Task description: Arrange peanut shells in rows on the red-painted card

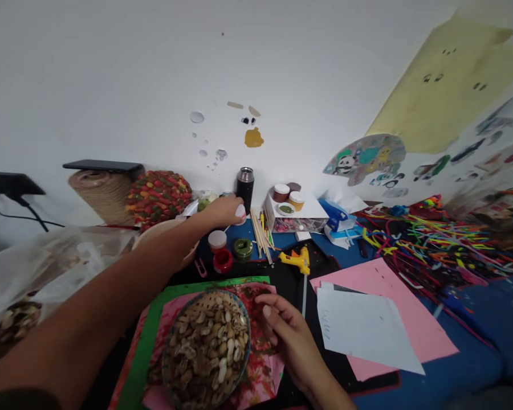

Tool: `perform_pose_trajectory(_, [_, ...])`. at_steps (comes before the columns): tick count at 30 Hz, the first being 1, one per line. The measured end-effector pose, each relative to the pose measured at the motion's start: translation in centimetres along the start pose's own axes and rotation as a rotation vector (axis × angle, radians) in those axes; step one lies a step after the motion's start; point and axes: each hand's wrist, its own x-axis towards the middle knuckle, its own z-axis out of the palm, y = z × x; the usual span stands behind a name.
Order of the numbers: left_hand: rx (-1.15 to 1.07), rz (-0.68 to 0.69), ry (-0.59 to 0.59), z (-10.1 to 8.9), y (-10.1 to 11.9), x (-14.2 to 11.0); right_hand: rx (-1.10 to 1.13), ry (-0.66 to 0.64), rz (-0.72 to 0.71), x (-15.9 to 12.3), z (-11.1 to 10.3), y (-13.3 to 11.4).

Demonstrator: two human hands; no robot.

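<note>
My left hand (226, 212) reaches far across the table, its fingers closed around a small white-and-pink round thing (240, 214), perhaps a lid or small jar; most of it is hidden. Just below stand a white-lidded jar (217, 239), an open jar of red paint (223, 261) and an open jar of green paint (242, 249). My right hand (288, 330) hovers or rests at the edge of a red-stained pink sheet (260, 376), thumb and fingers loosely curved and apart, with nothing visible in them. Left of it sits a woven basket (248, 336) of peanut shells (209, 341).
A yellow glue gun (299, 260) lies beside wooden sticks (260, 234). Behind are a black flask (245, 191), a white box (299, 219) with jars and a ball covered in painted shells (159, 196). Papers (367, 324) and pipe cleaners (436, 233) lie right; plastic bags (72, 267) left.
</note>
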Motion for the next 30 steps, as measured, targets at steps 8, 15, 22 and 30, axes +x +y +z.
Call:
perform_pose_trajectory(8, [0.048,-0.037,-0.097,4.4,0.8,1.4,0.014,0.024,0.001,-1.5,-0.9,-1.1])
perform_pose_trajectory(15, [0.057,-0.023,-0.055,3.6,1.2,0.0,0.015,0.004,0.046,-0.6,-1.0,-1.0])
perform_pose_trajectory(22, [0.033,-0.020,-0.008,0.9,0.2,-4.9,0.035,0.111,-0.041,1.7,-1.9,-3.0])
perform_pose_trajectory(30, [-0.029,0.174,-0.159,2.3,-1.5,-12.2,0.070,0.108,0.004,2.2,-1.3,-1.6])
